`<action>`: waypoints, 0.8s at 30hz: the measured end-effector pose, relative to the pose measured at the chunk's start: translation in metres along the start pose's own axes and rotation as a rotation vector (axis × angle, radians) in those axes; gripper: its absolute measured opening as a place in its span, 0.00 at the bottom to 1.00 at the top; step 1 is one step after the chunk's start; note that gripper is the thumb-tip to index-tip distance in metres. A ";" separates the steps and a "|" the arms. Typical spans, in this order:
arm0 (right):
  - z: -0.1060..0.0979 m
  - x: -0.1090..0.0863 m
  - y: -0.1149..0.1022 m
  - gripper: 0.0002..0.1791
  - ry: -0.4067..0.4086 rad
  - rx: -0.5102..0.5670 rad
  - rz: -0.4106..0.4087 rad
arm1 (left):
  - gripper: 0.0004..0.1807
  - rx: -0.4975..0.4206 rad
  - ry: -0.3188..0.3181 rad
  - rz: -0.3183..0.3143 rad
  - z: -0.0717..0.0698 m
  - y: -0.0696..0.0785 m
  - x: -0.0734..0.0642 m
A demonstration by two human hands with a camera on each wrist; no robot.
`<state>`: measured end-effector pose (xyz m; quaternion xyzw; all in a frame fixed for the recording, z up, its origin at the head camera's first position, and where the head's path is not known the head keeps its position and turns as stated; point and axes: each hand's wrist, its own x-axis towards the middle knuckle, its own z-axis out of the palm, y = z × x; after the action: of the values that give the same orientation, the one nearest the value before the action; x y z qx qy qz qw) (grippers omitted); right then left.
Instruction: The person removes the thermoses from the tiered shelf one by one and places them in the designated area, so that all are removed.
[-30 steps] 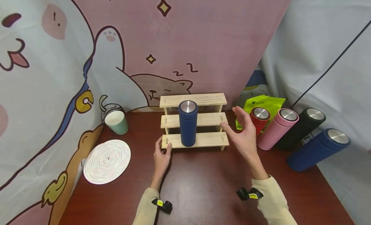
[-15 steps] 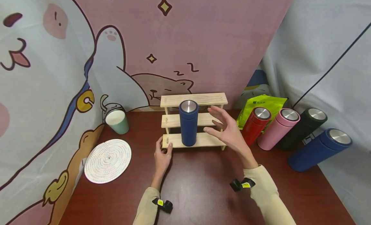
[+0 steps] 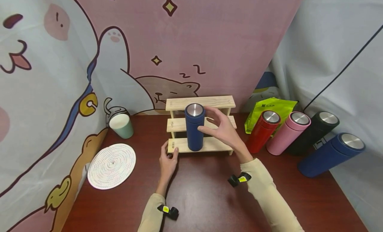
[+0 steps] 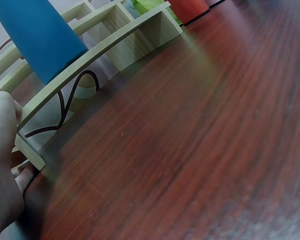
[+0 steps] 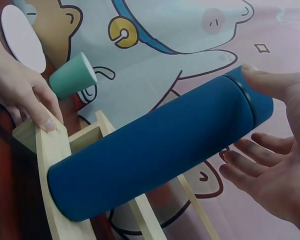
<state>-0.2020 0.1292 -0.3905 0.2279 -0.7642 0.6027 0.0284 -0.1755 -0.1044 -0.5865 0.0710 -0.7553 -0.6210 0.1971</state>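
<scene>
A blue thermos bottle (image 3: 195, 134) with a steel-topped lid stands upright on the lowest step of a three-tier wooden shelf (image 3: 216, 144). My left hand (image 3: 167, 162) grips the left end of that step, thumb on top and fingers underneath. From the right, my right hand (image 3: 222, 127) reaches around the bottle's upper part with thumb and fingers spread. In the right wrist view the thumb tip (image 5: 252, 72) is right at the lid, while the other fingers (image 5: 255, 155) are loosely bent beside the bottle, not wrapped around it.
To the right stand a red bottle (image 3: 261, 134), a pink bottle (image 3: 287, 135), a black bottle (image 3: 314, 132) and another blue bottle (image 3: 329, 155). Behind them is a yellow-green pouch (image 3: 276, 105). A pale green cup (image 3: 122, 127) and a round woven mat (image 3: 110, 167) are on the left.
My right hand has moved left from beside the red bottle to the blue bottle on the shelf. My left hand has kept its grip on the step.
</scene>
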 end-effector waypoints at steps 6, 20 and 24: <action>0.008 0.012 -0.002 0.42 -0.014 -0.042 0.056 | 0.31 -0.002 -0.025 -0.001 -0.003 -0.001 0.000; 0.009 0.026 0.000 0.39 -0.049 -0.085 0.012 | 0.32 -0.021 -0.025 0.001 -0.004 0.004 -0.002; 0.008 0.027 0.000 0.38 -0.056 -0.084 0.014 | 0.32 -0.005 -0.037 -0.008 -0.004 0.000 -0.001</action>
<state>-0.2243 0.1136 -0.3837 0.2378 -0.7909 0.5637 0.0121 -0.1732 -0.1074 -0.5862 0.0622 -0.7568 -0.6250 0.1809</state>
